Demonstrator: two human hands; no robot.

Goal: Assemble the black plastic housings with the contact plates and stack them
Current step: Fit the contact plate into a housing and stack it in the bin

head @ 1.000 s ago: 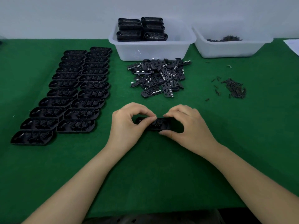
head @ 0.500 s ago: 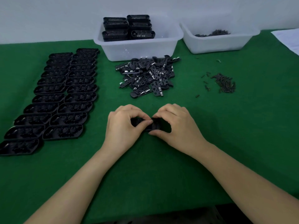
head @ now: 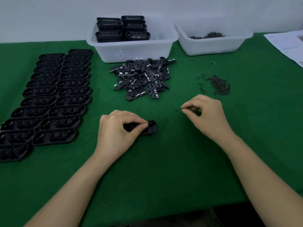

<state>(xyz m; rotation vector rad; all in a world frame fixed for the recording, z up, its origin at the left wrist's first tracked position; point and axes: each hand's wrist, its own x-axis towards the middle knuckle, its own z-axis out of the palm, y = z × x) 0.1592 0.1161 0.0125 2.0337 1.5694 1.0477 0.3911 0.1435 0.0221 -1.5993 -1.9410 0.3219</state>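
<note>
One black plastic housing (head: 151,127) lies on the green table mat in front of me. My left hand (head: 118,130) grips its left end with thumb and fingers, hiding most of it. My right hand (head: 206,113) hovers off to the right of the housing, apart from it; its fingers are curled, thumb and forefinger tips meet, and I see nothing between them. A loose pile of contact plates (head: 142,79) lies behind the hands. Two rows of open housings (head: 55,95) run down the left side.
A white bin (head: 131,49) at the back holds stacked housings (head: 121,28). A second white bin (head: 213,45) to its right holds small dark screws. More screws (head: 219,85) lie scattered beyond my right hand. A paper sheet (head: 288,45) sits at the far right.
My right hand has let go of the housing and moved up and to the right. My left hand still holds the housing. The camera view shifted.
</note>
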